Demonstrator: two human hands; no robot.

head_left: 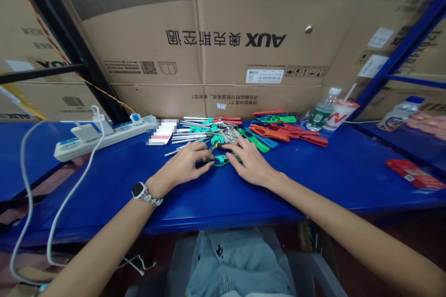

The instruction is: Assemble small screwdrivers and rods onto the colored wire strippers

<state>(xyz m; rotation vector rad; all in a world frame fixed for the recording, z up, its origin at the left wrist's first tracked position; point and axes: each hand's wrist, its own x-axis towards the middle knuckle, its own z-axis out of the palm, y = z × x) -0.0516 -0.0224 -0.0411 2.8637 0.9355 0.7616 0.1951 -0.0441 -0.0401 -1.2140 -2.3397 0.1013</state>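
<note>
My left hand (190, 162), with a watch on its wrist, has curled fingers and its thumb at the left end of a green plastic handle (220, 164) with a teal part in it. At the other end, my right hand (251, 162) has its thumb and fingers closed on the same handle. Just beyond it, a yellow-and-black tool (219, 146) lies by my right fingertips. Behind my hands is a pile of silver metal rods with teal parts (191, 137). Right of that pile lie orange-red handles (273, 132), with green and blue ones among them. My fingers partly hide the held handle.
A white power strip (104, 139) with plugs and cables stands at left, near a white card (163, 132). At right are a green-labelled bottle (318, 113), a paper cup (339, 113), another bottle (400, 113) and a red packet (414, 174). Large cardboard boxes (223, 4) form the back.
</note>
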